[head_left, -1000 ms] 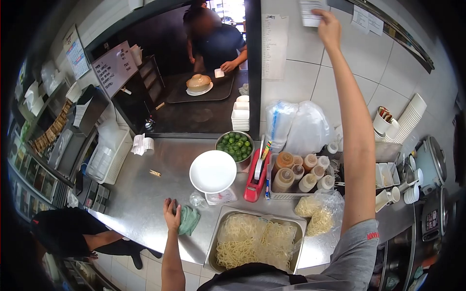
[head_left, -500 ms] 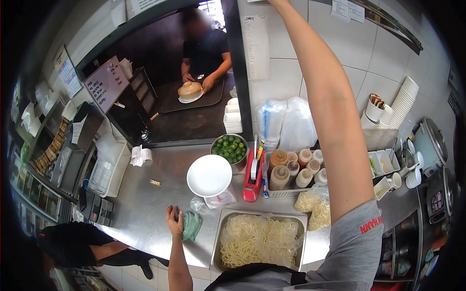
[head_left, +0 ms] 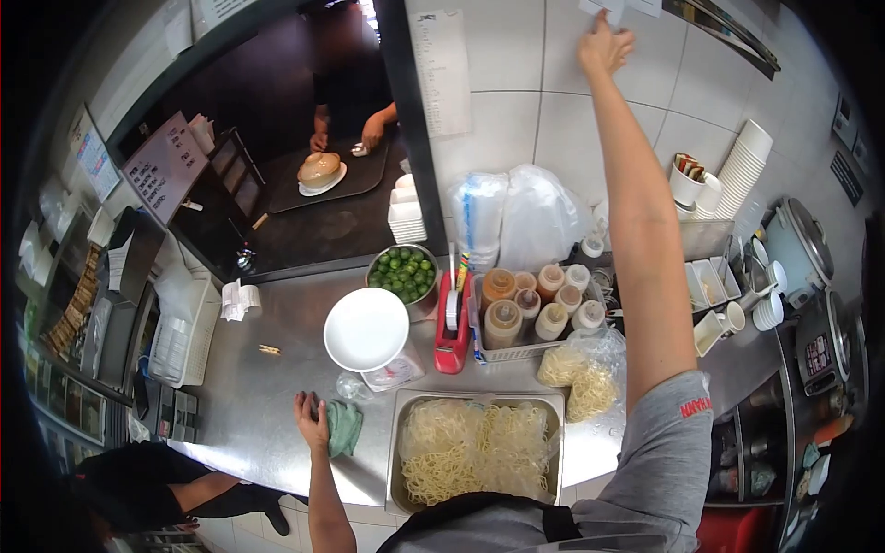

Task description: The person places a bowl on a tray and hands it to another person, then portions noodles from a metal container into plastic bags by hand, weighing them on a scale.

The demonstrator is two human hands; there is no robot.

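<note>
My left hand [head_left: 312,419] rests at the counter's front part with fingers loosely spread, right beside a crumpled green cloth [head_left: 345,429]. High up at the wall, my right hand [head_left: 605,48] has its index finger stretched up to a white paper slip [head_left: 601,7], the other fingers apart. Below my right arm sit a crate of sauce bottles [head_left: 530,348] and bagged noodles [head_left: 592,392]. A metal tray of noodles [head_left: 395,461] lies right in front of my body. Behind it stand a scale with a white bowl [head_left: 367,330] and a red tape dispenser [head_left: 452,355].
A bowl of green limes [head_left: 403,275] stands by the serving window. Through the window, a person [head_left: 346,101] stands behind a dark tray [head_left: 364,180] with a lidded pot [head_left: 320,170]. Another person [head_left: 138,488] is at lower left. A rice cooker [head_left: 795,249] stands far right.
My view has shifted, bringing my right hand at the paper slip into sight. The person behind the window has let go of the pot and holds a small shiny object.
</note>
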